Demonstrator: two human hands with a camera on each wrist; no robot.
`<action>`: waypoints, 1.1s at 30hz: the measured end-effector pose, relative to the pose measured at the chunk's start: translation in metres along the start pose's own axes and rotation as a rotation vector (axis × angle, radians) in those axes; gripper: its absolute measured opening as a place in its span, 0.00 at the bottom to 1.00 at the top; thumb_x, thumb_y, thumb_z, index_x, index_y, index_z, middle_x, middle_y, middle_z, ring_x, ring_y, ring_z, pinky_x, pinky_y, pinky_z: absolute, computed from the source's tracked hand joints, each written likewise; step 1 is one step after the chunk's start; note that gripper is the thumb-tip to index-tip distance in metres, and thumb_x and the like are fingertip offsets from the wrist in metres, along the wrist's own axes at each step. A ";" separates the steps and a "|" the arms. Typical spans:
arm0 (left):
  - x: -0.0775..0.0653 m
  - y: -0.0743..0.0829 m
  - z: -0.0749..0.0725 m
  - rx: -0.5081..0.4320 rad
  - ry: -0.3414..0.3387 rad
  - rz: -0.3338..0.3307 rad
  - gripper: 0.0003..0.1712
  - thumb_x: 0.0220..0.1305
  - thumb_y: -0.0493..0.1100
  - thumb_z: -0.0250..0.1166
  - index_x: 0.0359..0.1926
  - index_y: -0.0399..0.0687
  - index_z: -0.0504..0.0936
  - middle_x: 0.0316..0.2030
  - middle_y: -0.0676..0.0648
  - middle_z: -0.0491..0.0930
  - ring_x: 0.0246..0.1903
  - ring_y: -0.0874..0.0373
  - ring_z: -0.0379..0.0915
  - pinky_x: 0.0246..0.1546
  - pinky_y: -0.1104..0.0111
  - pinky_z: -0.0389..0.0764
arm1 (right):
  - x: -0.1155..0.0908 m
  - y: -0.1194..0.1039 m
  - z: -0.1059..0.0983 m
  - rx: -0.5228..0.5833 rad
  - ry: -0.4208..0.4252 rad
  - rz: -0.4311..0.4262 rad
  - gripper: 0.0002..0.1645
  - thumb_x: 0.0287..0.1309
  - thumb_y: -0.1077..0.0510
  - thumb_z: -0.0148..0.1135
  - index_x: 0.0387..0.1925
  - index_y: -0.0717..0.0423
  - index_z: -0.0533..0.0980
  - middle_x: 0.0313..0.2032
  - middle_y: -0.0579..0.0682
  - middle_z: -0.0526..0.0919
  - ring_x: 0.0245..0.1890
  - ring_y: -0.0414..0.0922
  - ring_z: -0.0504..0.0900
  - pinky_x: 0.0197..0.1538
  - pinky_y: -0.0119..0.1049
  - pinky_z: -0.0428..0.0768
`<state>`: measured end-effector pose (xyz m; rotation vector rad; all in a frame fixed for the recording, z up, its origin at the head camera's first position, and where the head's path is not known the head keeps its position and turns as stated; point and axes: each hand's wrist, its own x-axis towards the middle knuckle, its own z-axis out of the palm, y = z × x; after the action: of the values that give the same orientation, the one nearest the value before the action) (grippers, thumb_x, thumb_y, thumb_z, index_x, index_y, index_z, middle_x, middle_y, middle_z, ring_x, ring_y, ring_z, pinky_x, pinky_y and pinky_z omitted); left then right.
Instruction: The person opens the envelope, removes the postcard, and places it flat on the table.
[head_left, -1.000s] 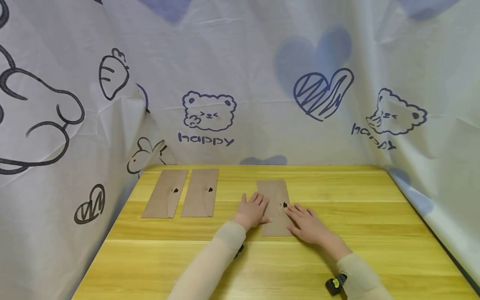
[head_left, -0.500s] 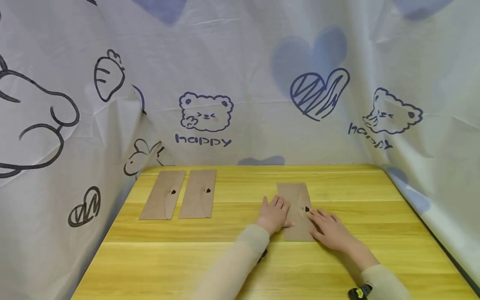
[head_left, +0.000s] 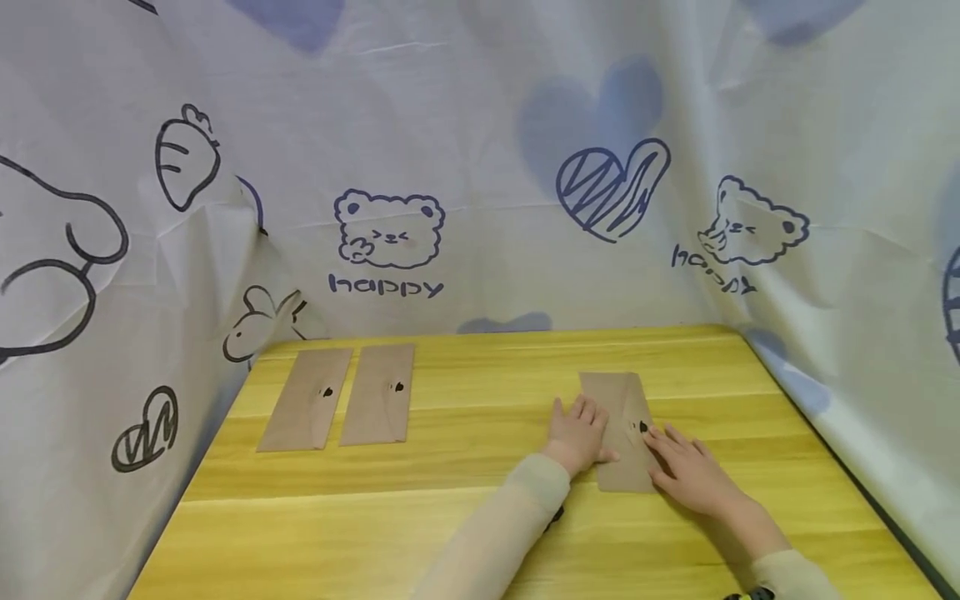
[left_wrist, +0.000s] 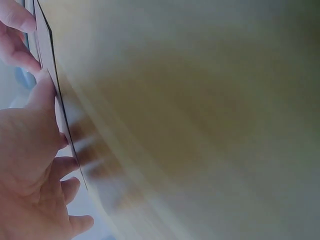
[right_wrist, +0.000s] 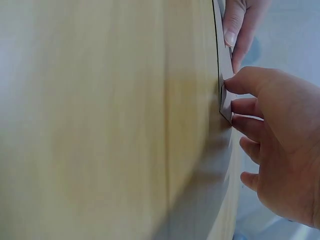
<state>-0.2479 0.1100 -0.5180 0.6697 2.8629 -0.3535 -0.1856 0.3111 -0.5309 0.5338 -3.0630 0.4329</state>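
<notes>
Rightmost envelope [head_left: 621, 421] lies flat on the table [head_left: 300, 533], long axis pointing away from me, left hand [head_left: 577, 437] spread over its left side, right hand [head_left: 693, 475], loosely outstretched, touching its right edge.

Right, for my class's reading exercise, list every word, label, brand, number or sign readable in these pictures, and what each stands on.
"happy": on the white backdrop, below the left bear drawing.
"ha...y": same backdrop, below the right bear drawing; its middle letters are garbled.
Small black marks on the left envelope, middle envelope and right envelope: too small to read.
No brands or numbers are readable.
</notes>
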 end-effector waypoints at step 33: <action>0.026 0.099 -0.013 0.121 -0.037 -0.041 0.49 0.55 0.84 0.26 0.75 0.76 0.40 0.77 0.65 0.40 0.77 0.66 0.32 0.76 0.59 0.46 | -0.041 0.058 -0.016 -0.139 0.058 0.103 0.29 0.66 0.48 0.58 0.62 0.61 0.72 0.62 0.63 0.74 0.65 0.65 0.68 0.60 0.73 0.62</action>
<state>-0.2275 0.2108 -0.5304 0.6188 2.8413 -0.5432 -0.1668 0.3811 -0.5328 0.3532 -3.0443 0.2286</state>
